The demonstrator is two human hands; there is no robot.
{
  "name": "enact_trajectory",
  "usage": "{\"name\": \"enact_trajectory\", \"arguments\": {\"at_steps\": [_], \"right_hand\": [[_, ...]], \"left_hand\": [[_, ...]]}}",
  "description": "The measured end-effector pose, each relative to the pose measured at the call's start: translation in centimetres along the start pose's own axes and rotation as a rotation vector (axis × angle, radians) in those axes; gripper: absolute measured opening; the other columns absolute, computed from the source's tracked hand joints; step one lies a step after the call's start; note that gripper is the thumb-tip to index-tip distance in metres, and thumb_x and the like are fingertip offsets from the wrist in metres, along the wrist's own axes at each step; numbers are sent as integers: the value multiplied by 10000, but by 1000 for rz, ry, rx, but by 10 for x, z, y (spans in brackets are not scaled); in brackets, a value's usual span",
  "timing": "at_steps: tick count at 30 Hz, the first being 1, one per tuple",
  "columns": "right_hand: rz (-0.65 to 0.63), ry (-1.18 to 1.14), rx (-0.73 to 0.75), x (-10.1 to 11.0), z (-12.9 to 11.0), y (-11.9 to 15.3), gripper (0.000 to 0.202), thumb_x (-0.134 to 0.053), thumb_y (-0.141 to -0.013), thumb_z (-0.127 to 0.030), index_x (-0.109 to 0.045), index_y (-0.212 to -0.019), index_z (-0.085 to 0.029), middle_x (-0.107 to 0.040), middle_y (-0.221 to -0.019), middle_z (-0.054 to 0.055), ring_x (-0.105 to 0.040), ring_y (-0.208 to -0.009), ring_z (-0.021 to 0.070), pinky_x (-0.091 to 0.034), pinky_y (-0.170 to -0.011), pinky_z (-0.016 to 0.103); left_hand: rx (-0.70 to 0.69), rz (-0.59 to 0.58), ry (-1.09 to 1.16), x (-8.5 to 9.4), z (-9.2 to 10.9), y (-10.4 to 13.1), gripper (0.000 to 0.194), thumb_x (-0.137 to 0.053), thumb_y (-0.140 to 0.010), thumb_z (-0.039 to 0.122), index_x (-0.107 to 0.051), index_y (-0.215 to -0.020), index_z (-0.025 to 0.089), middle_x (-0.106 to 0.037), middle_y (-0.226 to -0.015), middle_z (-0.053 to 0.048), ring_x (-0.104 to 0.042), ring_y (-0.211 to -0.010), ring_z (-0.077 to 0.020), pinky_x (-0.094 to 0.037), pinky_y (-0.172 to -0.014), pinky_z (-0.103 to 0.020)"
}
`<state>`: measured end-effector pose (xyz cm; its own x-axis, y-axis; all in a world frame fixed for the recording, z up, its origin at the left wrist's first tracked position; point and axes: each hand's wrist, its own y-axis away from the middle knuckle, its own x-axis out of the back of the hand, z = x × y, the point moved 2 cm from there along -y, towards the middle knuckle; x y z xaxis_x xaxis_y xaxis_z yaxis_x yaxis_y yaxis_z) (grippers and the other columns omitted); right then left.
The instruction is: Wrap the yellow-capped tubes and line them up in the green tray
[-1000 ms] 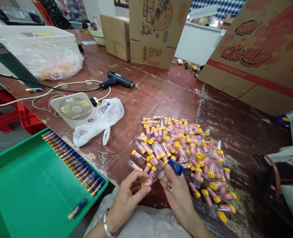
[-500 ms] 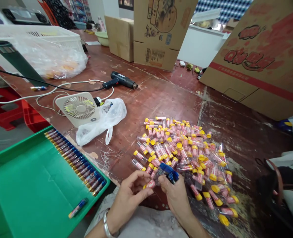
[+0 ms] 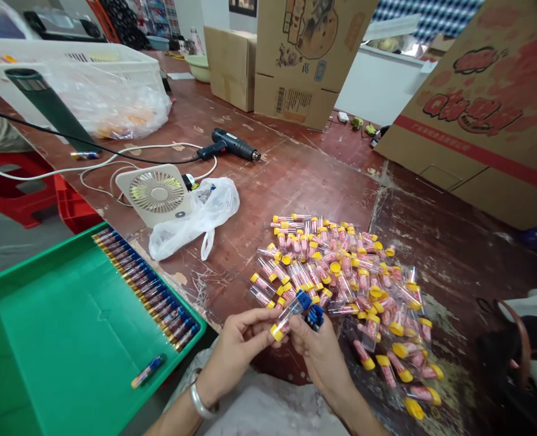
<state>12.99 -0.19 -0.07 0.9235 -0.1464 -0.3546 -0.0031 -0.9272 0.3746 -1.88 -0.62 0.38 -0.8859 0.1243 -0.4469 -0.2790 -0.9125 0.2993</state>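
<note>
1. Tabletop (image 3: 313, 181) ends in an edge running diagonally down past the green tray (image 3: 54, 327), whose rim comes near our left forearm.
2. We have room to move between the pile of tubes (image 3: 343, 287) and the heat gun (image 3: 234, 145); to our right, the pile crowds close to the hand.
3. Our left hand (image 3: 241, 345) is nearly closed, thumb and fingertips pinching a yellow-capped tube (image 3: 287, 317) above the table's near edge, cap end toward us, tilted.
4. Our right hand (image 3: 317, 351) is curled around bunched blue pieces (image 3: 314, 317); we cannot tell whether its thumb touches the tube.
5. Half a second ago, the tube and the blue-ended film (image 3: 303, 298) were apart; now they line up, though we cannot tell how far the film surrounds it. Our view has also swung slightly left.
6. Scuffed, red-brown wood carries the fan (image 3: 157, 191) and white bag (image 3: 177, 237), touching. In the tray, a row of blue-and-gold tubes (image 3: 141, 284) follows one wall, and a single tube (image 3: 148, 370) lies apart.
7. Cardboard boxes (image 3: 295, 85) stand farther back.
</note>
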Motion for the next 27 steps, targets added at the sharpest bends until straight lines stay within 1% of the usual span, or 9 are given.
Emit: {"name": "enact_trajectory", "arguments": {"at_steps": [2,4,6,9,17,24,27], "right_hand": [[-15,-6,-14,-3,2,0,347,-824,-656,-401,-555,-675,-182,-353,-512,-95,-195,-452,63,-176,-397,209],[-26,-5,-9,-6,5,0,351,-825,-658,-396,-546,-665,-184,-343,-510,-99,-185,-447,60,-166,-394,210],[-30,4,-1,-8,9,0,340,-823,-666,-385,-550,-678,-183,-345,-517,-99,-186,-449,59,-167,-394,209],[-36,26,-6,-9,13,0,328,-814,-682,-390,-563,-696,-179,-348,-522,-100,-186,-450,59,-167,-396,211],[-9,63,4,-9,20,-3,345,-804,-695,-401,-538,-679,-182,-362,-519,-97,-204,-452,66,-176,-404,220],[-22,80,6,-10,22,-3,330,-790,-709,-411,-559,-679,-177,-416,-521,-79,-221,-447,68,-180,-403,223],[-5,88,4,-10,23,-4,340,-795,-700,-421,-559,-672,-178,-411,-511,-81,-212,-441,66,-178,-397,219]], "left_hand": [[-17,101,-26,1,0,-1,260,-784,-739,270,-764,-966,145,-746,-697,-40,-659,-642,-147,-533,-656,-243],[-27,176,-34,1,0,-2,237,-812,-699,286,-779,-882,138,-732,-631,-31,-644,-588,-137,-524,-603,-223],[-36,227,-29,1,0,-3,224,-831,-668,299,-783,-815,136,-725,-598,-28,-636,-555,-131,-516,-567,-210],[-42,273,-12,3,-2,-3,218,-846,-639,303,-782,-761,135,-720,-579,-27,-634,-528,-130,-513,-534,-204],[-70,315,46,6,-11,-4,175,-839,-649,267,-771,-733,129,-714,-556,-27,-630,-505,-127,-502,-521,-205],[-68,337,80,3,-11,-4,184,-839,-639,270,-757,-713,123,-709,-557,-29,-618,-498,-125,-505,-521,-216],[-58,338,92,3,-11,-4,210,-847,-624,291,-747,-701,123,-708,-558,-27,-621,-498,-126,-517,-526,-223]]}}
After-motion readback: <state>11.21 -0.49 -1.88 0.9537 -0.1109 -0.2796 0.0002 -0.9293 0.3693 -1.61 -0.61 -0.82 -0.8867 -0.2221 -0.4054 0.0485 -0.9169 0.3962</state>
